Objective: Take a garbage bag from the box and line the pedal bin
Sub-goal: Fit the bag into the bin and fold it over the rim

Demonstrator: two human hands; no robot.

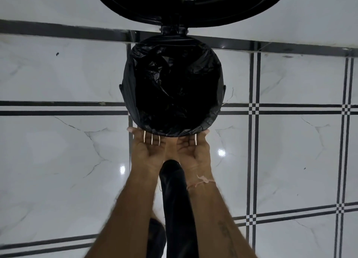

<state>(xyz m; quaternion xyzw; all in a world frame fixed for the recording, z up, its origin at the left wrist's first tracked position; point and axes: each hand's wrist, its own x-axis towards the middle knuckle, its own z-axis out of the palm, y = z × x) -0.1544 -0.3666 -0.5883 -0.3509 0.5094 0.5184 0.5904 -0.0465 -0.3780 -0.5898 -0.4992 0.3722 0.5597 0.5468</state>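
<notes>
A round black pedal bin [223,92] stands on the floor against the wall, its lid [189,3] swung up and open. A black garbage bag [170,87] lines the inside, its edge folded over the rim all around. My left hand [148,149] and my right hand [190,147] are side by side at the near rim, palms up, with the fingers tucked under the bag's folded edge; the fingertips are hidden. The box is not in view.
White marble-look floor tiles [67,151] with dark stripe borders surround the bin. The tiled wall [58,3] rises right behind it. My dark-trousered leg [174,199] reaches forward between my forearms toward the bin's base.
</notes>
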